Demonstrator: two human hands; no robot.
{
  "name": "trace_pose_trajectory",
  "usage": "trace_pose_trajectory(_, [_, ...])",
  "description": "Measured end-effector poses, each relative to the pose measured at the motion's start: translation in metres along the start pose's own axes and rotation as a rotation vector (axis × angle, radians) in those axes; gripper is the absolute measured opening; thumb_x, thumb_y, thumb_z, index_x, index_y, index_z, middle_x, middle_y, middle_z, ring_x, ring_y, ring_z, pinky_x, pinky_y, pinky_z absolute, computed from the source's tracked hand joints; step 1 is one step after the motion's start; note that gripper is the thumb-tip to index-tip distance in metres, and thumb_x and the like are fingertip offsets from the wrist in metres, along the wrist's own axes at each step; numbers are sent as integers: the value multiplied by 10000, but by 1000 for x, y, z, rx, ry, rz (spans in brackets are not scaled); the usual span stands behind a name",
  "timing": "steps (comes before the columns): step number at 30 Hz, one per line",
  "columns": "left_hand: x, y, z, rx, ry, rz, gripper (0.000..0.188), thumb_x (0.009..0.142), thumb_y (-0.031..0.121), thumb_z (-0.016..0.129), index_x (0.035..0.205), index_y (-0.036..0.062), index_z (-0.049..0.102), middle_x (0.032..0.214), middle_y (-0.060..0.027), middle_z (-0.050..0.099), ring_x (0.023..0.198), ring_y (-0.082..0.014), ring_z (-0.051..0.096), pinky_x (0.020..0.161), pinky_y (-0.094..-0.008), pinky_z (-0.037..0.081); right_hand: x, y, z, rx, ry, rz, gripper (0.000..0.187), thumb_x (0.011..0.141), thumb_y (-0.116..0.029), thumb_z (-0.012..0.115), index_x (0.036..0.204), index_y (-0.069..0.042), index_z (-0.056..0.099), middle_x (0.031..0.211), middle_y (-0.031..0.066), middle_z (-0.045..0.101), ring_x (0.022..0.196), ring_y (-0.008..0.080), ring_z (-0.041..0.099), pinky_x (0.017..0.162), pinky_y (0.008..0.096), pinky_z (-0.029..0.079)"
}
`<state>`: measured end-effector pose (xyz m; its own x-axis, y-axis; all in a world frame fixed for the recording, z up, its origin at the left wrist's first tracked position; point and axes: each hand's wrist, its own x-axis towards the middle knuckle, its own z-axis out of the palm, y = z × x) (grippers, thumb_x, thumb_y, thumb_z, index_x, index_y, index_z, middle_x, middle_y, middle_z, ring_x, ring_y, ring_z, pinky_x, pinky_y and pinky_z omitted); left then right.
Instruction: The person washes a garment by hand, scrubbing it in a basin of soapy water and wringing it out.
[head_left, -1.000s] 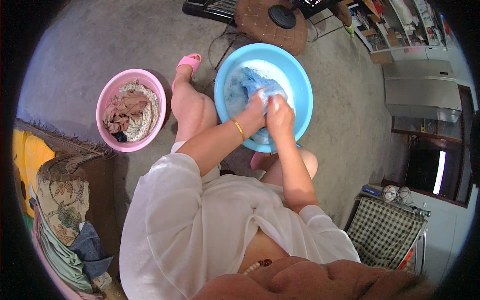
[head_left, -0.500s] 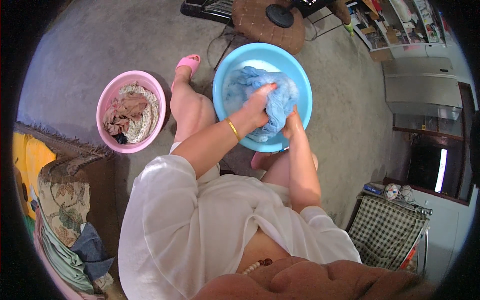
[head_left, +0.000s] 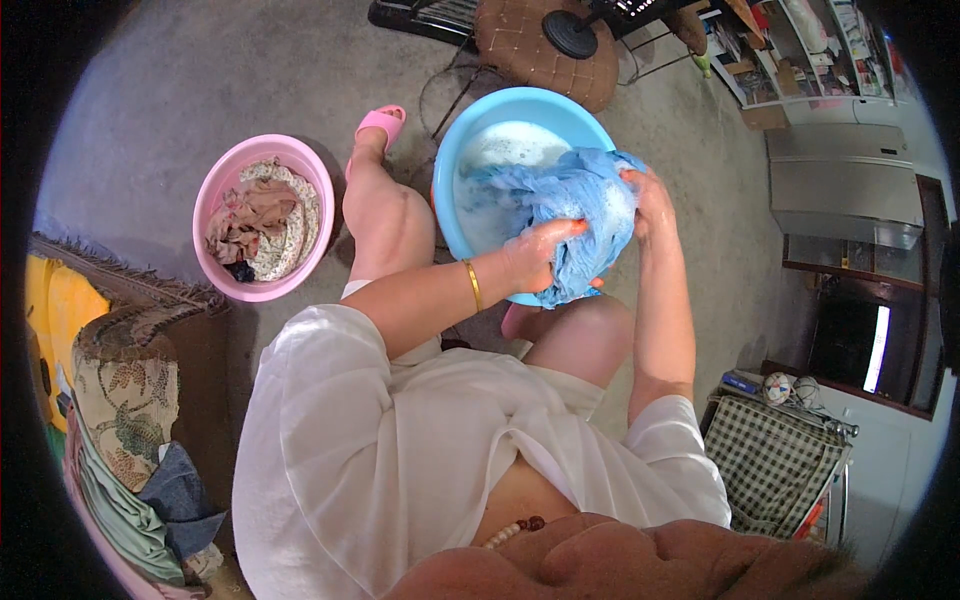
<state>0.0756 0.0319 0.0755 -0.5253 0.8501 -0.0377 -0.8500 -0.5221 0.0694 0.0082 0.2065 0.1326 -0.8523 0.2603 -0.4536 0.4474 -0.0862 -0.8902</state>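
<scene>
A wet blue garment [head_left: 590, 220] is bunched between my two hands over the near right part of a light blue basin [head_left: 452, 190]. My left hand [head_left: 543, 250], below a gold bangle [head_left: 473, 286], grips the near left side of the cloth with the thumb on top. On the far right side, my right hand [head_left: 652, 203] is closed round another fold. Part of the cloth trails left into foamy water [head_left: 510, 148]. White suds cling to the fabric. Several fingertips are hidden under it.
A pink basin [head_left: 208, 262] with beige and patterned clothes [head_left: 285, 240] stands on the concrete floor to the left. Beyond the blue basin is a brown cushioned seat [head_left: 545, 55]. A sofa [head_left: 130, 390] is at the near left; a checked cloth [head_left: 775, 455] covers something at the right.
The garment has been raised and drawn right, baring more foamy water. My right hand has moved up and right to the basin's right rim; my left hand has shifted slightly right and nearer.
</scene>
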Motion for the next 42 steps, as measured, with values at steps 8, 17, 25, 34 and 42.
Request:
trace_pose_trajectory(8, [0,27,-15,-170,-22,148,525,855,388,387,1265,60,384,1237,-164,462,1052,-403,498,845,-551,420,-12,-16,-24,-148,129,-190,207,784,-83,481,937,40,546,822,104,609,710,215,609,632,388,526])
trace_pose_trajectory(17, [-7,68,0,-223,316,445,324,843,237,470,1127,80,480,1131,-132,510,999,-322,502,737,-483,454,-28,46,-30,-88,230,-242,117,756,-9,483,857,44,507,741,146,592,548,227,595,474,324,519])
trace_pose_trajectory(25, [-20,76,-5,16,331,337,232,824,168,483,1006,41,551,907,-76,604,812,-219,594,727,-363,490,-62,60,21,-944,40,-32,385,723,-152,587,1041,44,498,918,201,577,872,309,568,790,377,446])
trace_pose_trajectory(34, [-24,78,16,41,250,344,181,817,177,515,946,60,564,839,-56,610,724,-193,599,631,-326,497,-11,60,19,-669,-100,-160,351,693,-66,575,1038,-17,531,910,100,597,862,216,565,770,314,444])
trace_pose_trajectory(42, [-23,96,0,190,284,318,130,807,175,551,902,89,574,793,-33,602,661,-162,579,505,-287,423,-17,-14,-14,-317,99,-566,145,730,-21,526,866,-25,578,744,-10,568,674,83,515,598,226,415])
